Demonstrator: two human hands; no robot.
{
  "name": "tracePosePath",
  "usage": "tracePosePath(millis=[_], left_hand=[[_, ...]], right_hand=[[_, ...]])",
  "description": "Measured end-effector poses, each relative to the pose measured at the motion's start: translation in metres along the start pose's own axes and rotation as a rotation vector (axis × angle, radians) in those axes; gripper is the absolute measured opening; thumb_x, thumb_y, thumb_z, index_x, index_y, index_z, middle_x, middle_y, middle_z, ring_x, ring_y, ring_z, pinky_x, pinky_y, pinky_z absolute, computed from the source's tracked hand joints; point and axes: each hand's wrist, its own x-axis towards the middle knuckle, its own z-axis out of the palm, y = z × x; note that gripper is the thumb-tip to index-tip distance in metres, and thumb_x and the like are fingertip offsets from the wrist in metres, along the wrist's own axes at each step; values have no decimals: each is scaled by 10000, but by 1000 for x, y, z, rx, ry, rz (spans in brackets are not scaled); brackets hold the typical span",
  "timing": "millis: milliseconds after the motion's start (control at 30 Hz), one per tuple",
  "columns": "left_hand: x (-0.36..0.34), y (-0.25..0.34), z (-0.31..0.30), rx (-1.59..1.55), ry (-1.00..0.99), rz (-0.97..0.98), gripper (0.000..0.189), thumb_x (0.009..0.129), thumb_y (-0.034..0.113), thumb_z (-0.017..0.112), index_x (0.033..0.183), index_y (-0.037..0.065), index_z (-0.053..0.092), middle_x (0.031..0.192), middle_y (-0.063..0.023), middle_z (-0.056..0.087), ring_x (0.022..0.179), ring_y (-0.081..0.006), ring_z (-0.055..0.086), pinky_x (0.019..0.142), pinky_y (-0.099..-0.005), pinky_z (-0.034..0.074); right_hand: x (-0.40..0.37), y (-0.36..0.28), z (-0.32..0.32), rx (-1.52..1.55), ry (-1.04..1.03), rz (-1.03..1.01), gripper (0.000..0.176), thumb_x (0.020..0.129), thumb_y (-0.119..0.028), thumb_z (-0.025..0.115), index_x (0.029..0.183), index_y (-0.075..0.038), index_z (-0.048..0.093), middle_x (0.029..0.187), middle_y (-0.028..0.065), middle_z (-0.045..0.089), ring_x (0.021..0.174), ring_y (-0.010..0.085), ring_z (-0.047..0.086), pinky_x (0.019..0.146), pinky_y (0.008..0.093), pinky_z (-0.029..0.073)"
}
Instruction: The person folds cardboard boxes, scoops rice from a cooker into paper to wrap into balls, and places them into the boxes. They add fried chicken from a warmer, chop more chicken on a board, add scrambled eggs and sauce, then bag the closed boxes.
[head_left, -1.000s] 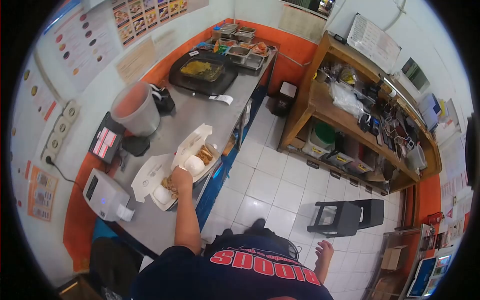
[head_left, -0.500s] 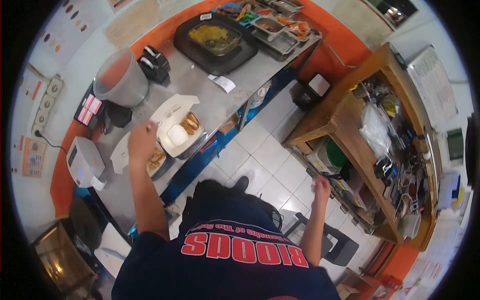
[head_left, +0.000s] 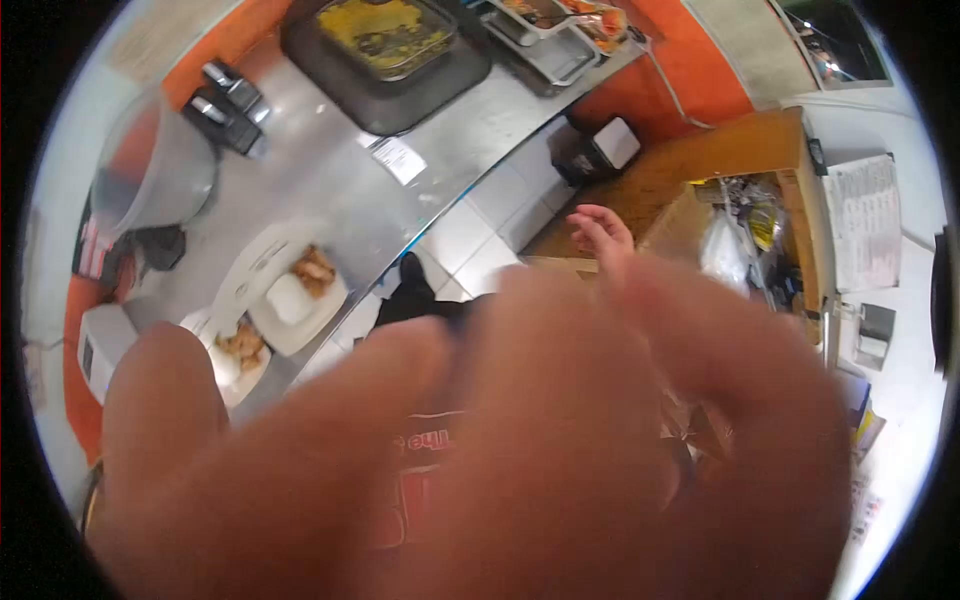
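Observation:
Raised right up to the camera, my left hand [head_left: 560, 420] fills much of the lower view. It is smeared and too close for me to tell how its fingers stand. Beyond it my right hand [head_left: 603, 237] is held over the floor side, fingers loosely bent and apart, with nothing visible in it. On the steel counter [head_left: 300, 150] at left sit two white takeaway boxes with lids up. The farther box [head_left: 325, 312] contains a white mound [head_left: 290, 298] and browned food pieces [head_left: 314, 272]. The nearer box, partly hidden, contains similar browned pieces [head_left: 242, 347].
A black tray [head_left: 385, 115] bears a glass dish [head_left: 390, 40] of yellow food. Metal pans [head_left: 550, 50] stand behind it. A clear tub [head_left: 160, 165], black dispensers [head_left: 228, 105] and a paper slip [head_left: 398, 158] are on the counter. A wooden cabinet [head_left: 720, 150] stands at right.
My left hand has left the takeaway boxes and come up close to the camera. My right hand has risen and its fingers have loosened. The view has shifted.

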Motion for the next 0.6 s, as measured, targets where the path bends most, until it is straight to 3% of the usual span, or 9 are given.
tracePosePath(millis=[33,100,200,467,600], left_hand=[[20,-6,7,-15,6,59,238,871,85,635,1092,9,684,1015,-118,717,955,-250,685,834,-375,547],[54,-14,18,-30,44,137,250,888,100,630,1114,5,676,1004,-114,715,937,-239,681,815,-366,546],[92,-25,24,-54,82,175,269,913,122,621,1148,-1,663,988,-107,712,910,-224,675,787,-353,545],[216,-80,50,-19,75,65,328,979,182,597,1237,-17,628,945,-89,704,838,-184,658,712,-318,542],[260,-108,41,4,73,-104,361,1012,212,585,1282,-25,611,924,-79,699,802,-163,650,675,-300,541]], right_hand=[[8,5,0,71,-14,-12,224,955,-129,676,1158,-34,669,1052,53,717,827,122,631,734,279,519],[15,-25,6,-126,27,40,274,954,-211,687,1198,-95,639,1070,14,722,846,87,627,753,249,499],[35,-49,3,-107,40,128,262,961,-209,665,1189,-83,643,1052,20,722,824,90,626,738,247,494],[236,-48,-29,-116,-142,80,256,958,-202,656,1165,-52,651,1026,42,721,810,98,625,738,240,485],[348,-66,-59,-106,-133,-25,221,930,-149,665,1114,-28,665,976,48,719,779,113,626,697,251,479]])
